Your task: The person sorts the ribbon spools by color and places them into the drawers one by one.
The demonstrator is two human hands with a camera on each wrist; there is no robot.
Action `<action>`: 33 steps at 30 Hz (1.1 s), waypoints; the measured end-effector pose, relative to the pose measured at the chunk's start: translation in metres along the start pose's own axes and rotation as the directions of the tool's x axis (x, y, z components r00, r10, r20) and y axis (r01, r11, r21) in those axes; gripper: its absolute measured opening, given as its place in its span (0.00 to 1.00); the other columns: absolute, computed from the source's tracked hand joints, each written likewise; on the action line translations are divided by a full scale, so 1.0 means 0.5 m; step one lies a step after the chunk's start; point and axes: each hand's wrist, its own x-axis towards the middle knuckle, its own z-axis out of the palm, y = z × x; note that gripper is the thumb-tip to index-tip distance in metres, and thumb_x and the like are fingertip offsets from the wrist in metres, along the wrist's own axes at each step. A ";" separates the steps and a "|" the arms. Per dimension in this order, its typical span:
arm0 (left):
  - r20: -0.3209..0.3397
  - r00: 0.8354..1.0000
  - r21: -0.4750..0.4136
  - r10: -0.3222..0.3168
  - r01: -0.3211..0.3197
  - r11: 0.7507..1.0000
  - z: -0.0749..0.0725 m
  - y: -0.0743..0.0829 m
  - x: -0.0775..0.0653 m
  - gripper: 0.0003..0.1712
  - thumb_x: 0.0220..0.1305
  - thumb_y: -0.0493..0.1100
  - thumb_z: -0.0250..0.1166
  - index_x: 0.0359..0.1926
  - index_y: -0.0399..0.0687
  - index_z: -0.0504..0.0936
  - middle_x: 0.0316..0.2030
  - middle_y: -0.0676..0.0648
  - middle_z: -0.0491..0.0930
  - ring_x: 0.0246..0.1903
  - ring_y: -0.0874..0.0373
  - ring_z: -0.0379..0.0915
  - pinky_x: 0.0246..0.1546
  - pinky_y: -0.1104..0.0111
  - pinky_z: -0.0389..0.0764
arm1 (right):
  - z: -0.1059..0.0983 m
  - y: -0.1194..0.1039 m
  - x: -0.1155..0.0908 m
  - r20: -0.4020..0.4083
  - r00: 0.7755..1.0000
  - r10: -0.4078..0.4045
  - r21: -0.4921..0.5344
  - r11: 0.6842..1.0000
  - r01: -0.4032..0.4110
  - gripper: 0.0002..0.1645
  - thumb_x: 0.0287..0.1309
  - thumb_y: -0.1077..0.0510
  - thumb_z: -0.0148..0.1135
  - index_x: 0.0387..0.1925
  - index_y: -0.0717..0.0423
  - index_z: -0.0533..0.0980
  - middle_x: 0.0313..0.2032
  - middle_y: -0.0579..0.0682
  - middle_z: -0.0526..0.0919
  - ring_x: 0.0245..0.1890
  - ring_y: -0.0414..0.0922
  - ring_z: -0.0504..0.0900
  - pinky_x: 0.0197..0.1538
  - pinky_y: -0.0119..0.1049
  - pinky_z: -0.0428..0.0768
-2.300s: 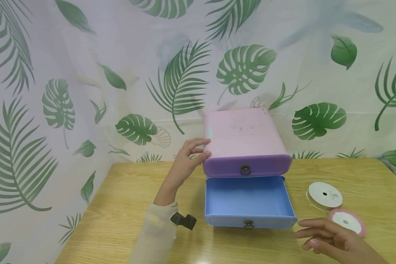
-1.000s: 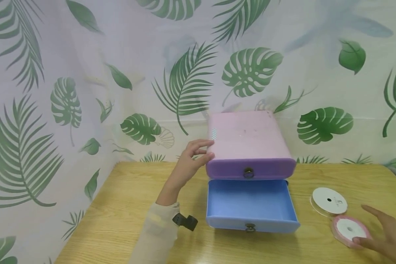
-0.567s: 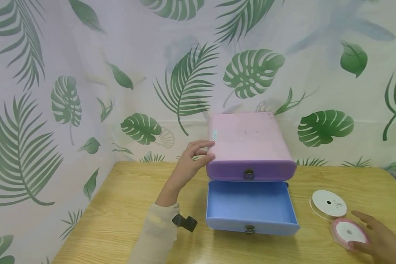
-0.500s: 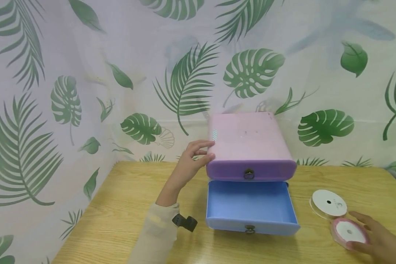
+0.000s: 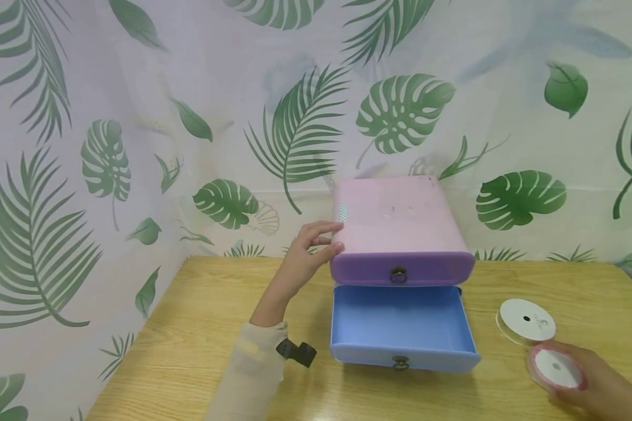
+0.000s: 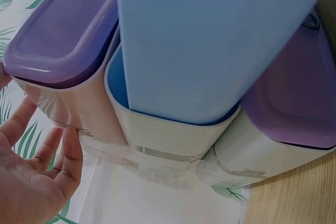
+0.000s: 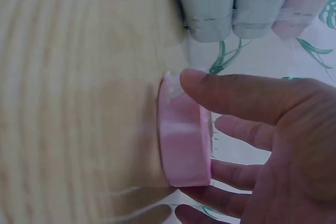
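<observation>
The pink-ribboned, white-faced spool (image 5: 557,367) is at the right of the table (image 5: 189,327), gripped between thumb and fingers of the right hand (image 5: 603,383). The left hand (image 5: 299,260), relaxed, touches the drawer unit (image 5: 400,219). Count: spools, two; drawers (image 6: 181,51), three.

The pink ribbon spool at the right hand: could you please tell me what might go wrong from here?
The white spool lies right next to the pink ribbon spool, so the right hand might nudge it when moving away. That hand holds the pink ribbon spool by its outer edge, so it could perhaps slip if lifted. The blue drawer stands pulled out beside the spools, so a low sideways move could bump it.
</observation>
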 end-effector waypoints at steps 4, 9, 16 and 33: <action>0.001 1.000 -0.005 -0.006 0.006 1.000 0.001 0.000 0.001 0.25 0.65 0.48 0.63 0.63 0.57 0.74 0.67 0.49 0.61 0.59 0.46 0.68 0.52 0.53 0.79 | 0.002 -0.009 0.004 0.061 0.996 0.072 -0.020 0.997 -0.071 0.49 0.42 0.53 0.76 0.60 0.74 0.64 0.51 0.75 0.73 0.45 0.55 0.76 0.47 0.58 0.78; 0.003 1.000 -0.003 -0.009 0.009 1.000 0.001 0.002 0.000 0.25 0.65 0.50 0.63 0.63 0.57 0.74 0.67 0.50 0.61 0.59 0.47 0.68 0.51 0.57 0.80 | 0.005 -0.008 0.006 0.095 0.986 0.135 -0.050 0.990 -0.131 0.52 0.42 0.49 0.76 0.61 0.75 0.63 0.52 0.76 0.71 0.45 0.63 0.74 0.47 0.65 0.75; 0.008 1.000 0.007 -0.012 0.012 1.000 0.003 0.003 -0.001 0.25 0.65 0.49 0.63 0.63 0.57 0.74 0.67 0.50 0.61 0.59 0.47 0.68 0.51 0.57 0.79 | 0.011 -0.004 -0.001 0.012 0.998 0.066 -0.069 0.995 -0.065 0.46 0.40 0.55 0.77 0.58 0.73 0.67 0.47 0.70 0.76 0.43 0.55 0.77 0.47 0.58 0.78; -0.005 1.000 0.013 -0.015 0.015 1.000 0.002 0.000 0.001 0.25 0.65 0.49 0.63 0.63 0.58 0.74 0.67 0.51 0.61 0.59 0.47 0.68 0.51 0.56 0.79 | -0.007 -0.003 -0.018 -0.333 0.903 -0.272 0.035 0.953 0.300 0.36 0.27 0.67 0.79 0.47 0.49 0.80 0.45 0.12 0.65 0.42 0.14 0.62 0.36 0.09 0.59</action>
